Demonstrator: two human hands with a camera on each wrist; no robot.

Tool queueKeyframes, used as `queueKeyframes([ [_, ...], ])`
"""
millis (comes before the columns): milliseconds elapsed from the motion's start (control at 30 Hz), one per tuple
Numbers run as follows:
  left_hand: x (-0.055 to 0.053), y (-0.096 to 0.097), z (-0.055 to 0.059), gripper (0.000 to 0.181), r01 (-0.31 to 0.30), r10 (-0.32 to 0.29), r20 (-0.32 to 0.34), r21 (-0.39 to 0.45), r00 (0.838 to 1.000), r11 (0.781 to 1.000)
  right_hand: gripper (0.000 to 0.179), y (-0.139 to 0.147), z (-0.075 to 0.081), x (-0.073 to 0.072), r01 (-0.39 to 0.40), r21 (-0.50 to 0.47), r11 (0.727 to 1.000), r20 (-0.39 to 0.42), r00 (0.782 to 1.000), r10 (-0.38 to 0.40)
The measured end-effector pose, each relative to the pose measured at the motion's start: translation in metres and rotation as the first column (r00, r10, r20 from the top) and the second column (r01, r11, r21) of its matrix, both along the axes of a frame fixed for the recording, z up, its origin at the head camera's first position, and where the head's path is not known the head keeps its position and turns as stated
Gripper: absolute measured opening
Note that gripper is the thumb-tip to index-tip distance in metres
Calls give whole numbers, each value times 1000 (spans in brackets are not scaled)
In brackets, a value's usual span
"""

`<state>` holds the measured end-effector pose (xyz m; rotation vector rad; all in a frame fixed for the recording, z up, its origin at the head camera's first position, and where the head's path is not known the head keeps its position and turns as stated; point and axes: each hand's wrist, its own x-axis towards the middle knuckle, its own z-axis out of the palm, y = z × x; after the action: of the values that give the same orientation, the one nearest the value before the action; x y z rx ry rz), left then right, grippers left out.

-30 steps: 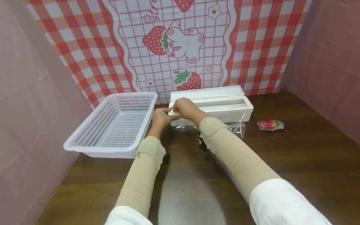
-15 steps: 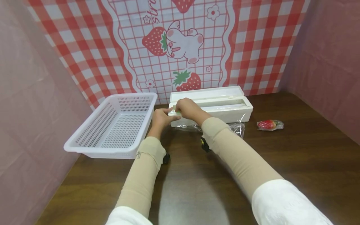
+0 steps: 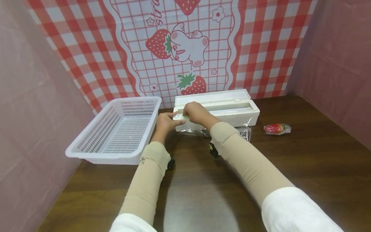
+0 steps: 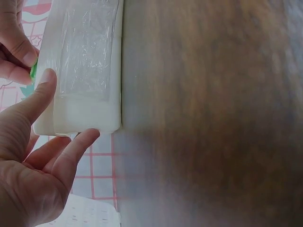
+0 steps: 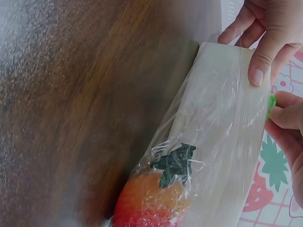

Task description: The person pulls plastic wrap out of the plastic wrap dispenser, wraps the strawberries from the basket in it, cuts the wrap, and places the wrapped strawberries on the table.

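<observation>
My left hand (image 4: 42, 165) grips the left end of a long white cling film box (image 3: 237, 120), its thumb on the upper edge and fingers against the end. Just right of it, my right hand (image 3: 197, 112) pinches a small green slide cutter (image 5: 271, 105) on the box's edge. Clear cling film (image 5: 215, 120) drapes down the front of the box. In the right wrist view, a red-orange strawberry (image 5: 151, 198) with dark green leaves shows through the film, close by the box front. My right arm hides that spot in the head view.
A white perforated basket (image 3: 142, 161) stands to the left of the box. Another strawberry (image 3: 273, 129), wrapped in film, lies on the brown table to the right. The box's lid (image 3: 213, 96) is raised at the back, before a red-checked cloth (image 3: 263, 48).
My right hand has slid a little to the right along the box's edge with the green slide cutter. The left hand has kept its place at the box end.
</observation>
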<state>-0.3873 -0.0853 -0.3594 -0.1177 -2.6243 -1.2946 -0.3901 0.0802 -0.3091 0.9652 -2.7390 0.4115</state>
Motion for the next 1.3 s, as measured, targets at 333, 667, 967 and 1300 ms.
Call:
queueKeyframes([
  [333,0,-1,1,63,-12,11,24,24,1000,1000,28,6,0,1,8,7,1000,-6,1000,-8],
  [667,0,1,0,63,-25,23,55,39,998,999,25,10,-3,-1,14,-2,1000,-10,1000,-14],
  [967,-1,2,1,63,-27,25,59,48,998,998,25,15,-4,-1,-3,-9,1000,-26,1000,3],
  [1300,-1,1,0,64,-15,14,43,33,999,999,25,19,-4,1,-5,-16,1000,-31,999,4],
])
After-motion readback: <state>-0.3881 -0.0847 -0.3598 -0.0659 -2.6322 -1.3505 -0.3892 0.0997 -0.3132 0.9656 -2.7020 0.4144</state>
